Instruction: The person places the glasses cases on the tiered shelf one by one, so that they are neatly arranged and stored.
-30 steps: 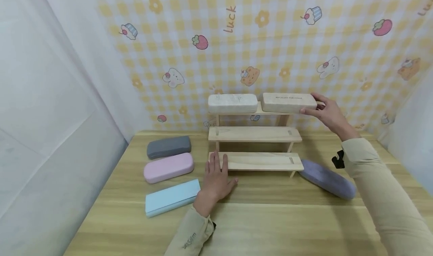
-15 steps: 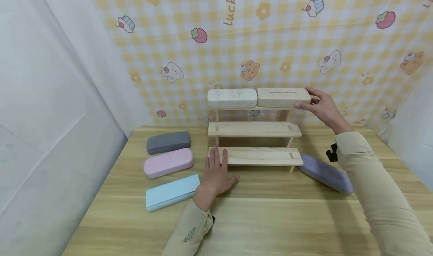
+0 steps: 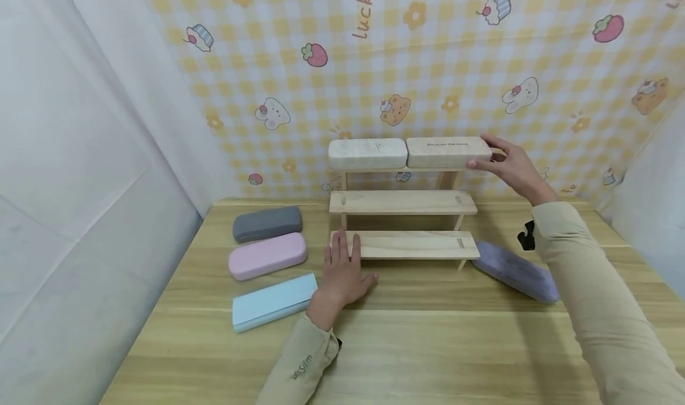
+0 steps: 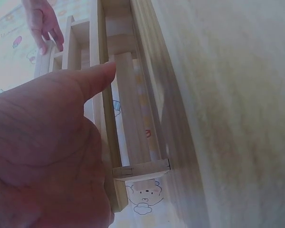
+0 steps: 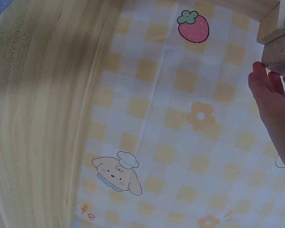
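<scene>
A three-tier wooden shelf (image 3: 407, 201) stands against the back cloth in the head view. On its top tier, a beige glasses case (image 3: 448, 153) with printed lettering sits end to end with a whitish glasses case (image 3: 367, 154). My right hand (image 3: 512, 168) holds the beige case by its right end, thumb in front and fingers behind. My left hand (image 3: 342, 278) rests with straight fingers on the left end of the bottom tier. In the left wrist view, the left thumb (image 4: 99, 80) extends along the shelf's front, and the right hand appears beyond.
To the left on the wooden table (image 3: 407, 357) lie a grey case (image 3: 267, 224), a pink case (image 3: 267, 256) and a light blue case (image 3: 274, 303). A purple-grey case (image 3: 516, 272) lies slanted by the shelf's right foot. Behind hangs a yellow checked cloth (image 3: 455, 60).
The beige case has slid left along the top tier with my right hand, closing the gap to the whitish case. My left hand stays on the bottom tier. The head view has tilted slightly.
</scene>
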A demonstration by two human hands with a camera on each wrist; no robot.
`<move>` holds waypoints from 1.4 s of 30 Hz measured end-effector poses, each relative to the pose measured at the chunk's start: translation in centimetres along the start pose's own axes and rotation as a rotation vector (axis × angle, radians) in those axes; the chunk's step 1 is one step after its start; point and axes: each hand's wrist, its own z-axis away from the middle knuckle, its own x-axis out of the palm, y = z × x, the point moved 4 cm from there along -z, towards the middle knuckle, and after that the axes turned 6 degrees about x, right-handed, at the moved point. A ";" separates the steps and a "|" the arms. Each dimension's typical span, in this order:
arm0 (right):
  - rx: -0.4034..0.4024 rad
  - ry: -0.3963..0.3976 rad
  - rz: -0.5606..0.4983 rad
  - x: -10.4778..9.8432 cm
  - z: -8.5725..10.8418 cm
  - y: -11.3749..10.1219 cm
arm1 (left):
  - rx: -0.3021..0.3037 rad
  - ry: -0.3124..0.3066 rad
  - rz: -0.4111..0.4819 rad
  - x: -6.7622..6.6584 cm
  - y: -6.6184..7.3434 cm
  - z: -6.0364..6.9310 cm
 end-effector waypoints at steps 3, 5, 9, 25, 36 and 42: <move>0.008 -0.003 0.007 0.0 0.0 0.1 | 0.004 0.011 0.022 -0.1 0.2 0.1; 0.014 0.001 0.011 0.0 0.1 0.1 | 0.006 0.016 0.016 -0.2 0.3 0.2; 0.013 -0.002 0.003 0.1 0.0 0.1 | 0.006 0.027 -0.001 -0.2 0.3 0.2; 0.025 0.002 -0.055 0.2 0.4 0.1 | -0.001 -0.005 -0.016 0.4 -0.2 -0.2; 0.086 -0.003 -0.042 -0.8 3.5 2.2 | -0.006 0.016 -0.022 -0.3 0.1 0.0; 0.106 -0.067 0.025 -1.5 7.4 5.1 | -0.005 0.015 -0.021 -0.3 0.3 0.3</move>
